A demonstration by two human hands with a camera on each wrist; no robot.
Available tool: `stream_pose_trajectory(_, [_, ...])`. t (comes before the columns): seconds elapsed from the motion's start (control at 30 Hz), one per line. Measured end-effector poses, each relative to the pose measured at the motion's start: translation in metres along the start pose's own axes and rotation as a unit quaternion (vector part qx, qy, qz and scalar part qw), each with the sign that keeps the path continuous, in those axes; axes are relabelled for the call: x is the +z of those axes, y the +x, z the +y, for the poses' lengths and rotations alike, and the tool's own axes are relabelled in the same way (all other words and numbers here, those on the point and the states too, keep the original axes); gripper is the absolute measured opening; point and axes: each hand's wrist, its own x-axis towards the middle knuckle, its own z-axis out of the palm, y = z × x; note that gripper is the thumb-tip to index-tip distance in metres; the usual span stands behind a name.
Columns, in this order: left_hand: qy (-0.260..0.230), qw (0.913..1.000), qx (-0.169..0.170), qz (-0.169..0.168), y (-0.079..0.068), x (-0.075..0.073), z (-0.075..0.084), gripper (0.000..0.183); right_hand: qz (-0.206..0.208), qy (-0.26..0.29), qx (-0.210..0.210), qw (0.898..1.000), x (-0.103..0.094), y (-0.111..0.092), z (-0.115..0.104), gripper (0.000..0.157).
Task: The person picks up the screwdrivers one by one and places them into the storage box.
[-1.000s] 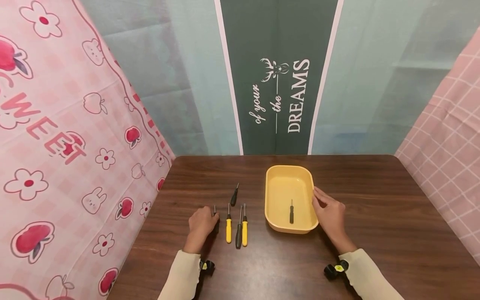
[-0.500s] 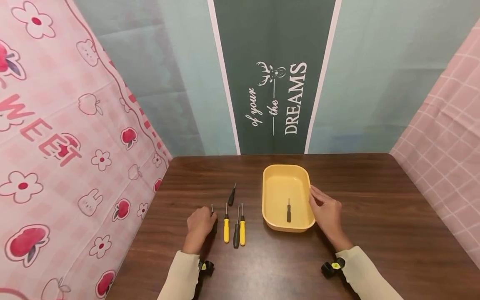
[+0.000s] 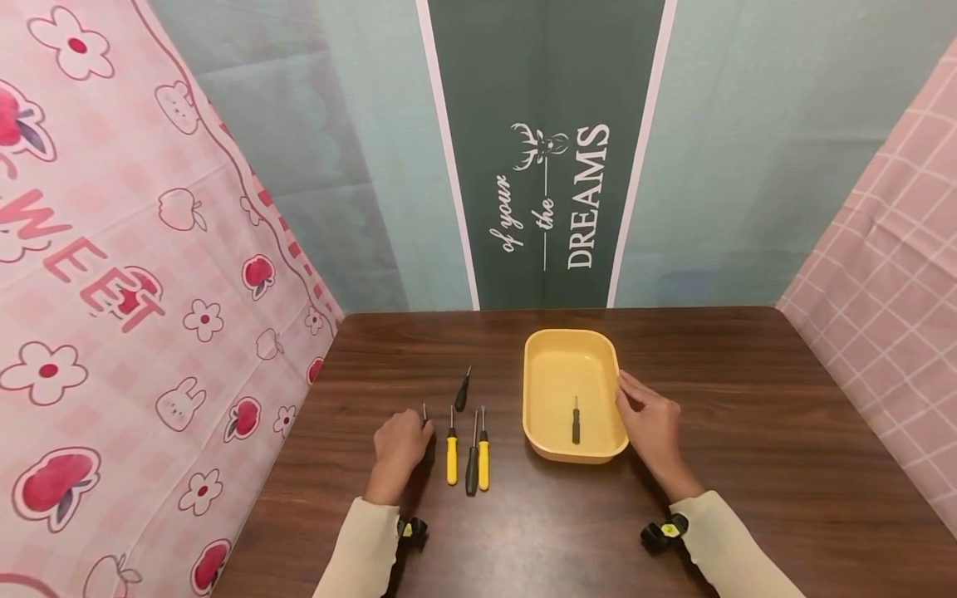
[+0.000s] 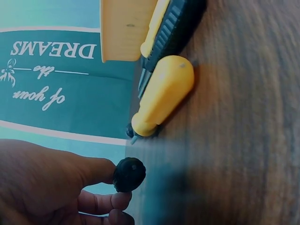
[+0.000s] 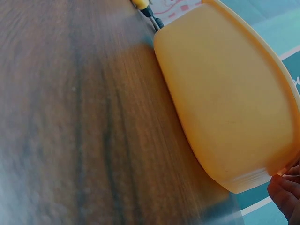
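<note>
My left hand (image 3: pixel 399 444) grips a dark-handled screwdriver (image 4: pixel 129 174) at the left of the group; in the head view only its metal shaft shows past the fingers. With thumb and fingers, my right hand (image 3: pixel 652 423) pinches the right rim of a yellow plastic tray (image 3: pixel 532 399). A small black screwdriver (image 3: pixel 576 428) lies inside that tray. Between the left hand and the tray lie a yellow-handled screwdriver (image 3: pixel 452 461), a black-handled screwdriver (image 3: pixel 472 472) and another yellow-handled screwdriver (image 3: pixel 483 465), side by side. Farther back a short black screwdriver (image 3: pixel 463 392) lies tilted.
Everything rests on a dark wood-grain table (image 3: pixel 718 365). A green printed cloth (image 3: pixel 553 274) hangs at its back edge. Pink patterned cloths stand along the left side (image 3: pixel 149 349) and the right side (image 3: pixel 875 274).
The camera view has shifted slightly, moving the scene a little to the left. Both hands keep their places, the left on the screwdriver and the right on the tray rim.
</note>
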Motion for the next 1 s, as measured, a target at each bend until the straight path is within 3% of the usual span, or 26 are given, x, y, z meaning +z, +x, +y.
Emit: stream_pose_trajectory(1.0, [-0.020, 0.9995, 0.023, 0.009, 0.001, -0.002, 0.017, 0.043, -0.001, -0.005, -0.006, 1.000, 0.000, -0.004, -0.001, 0.026])
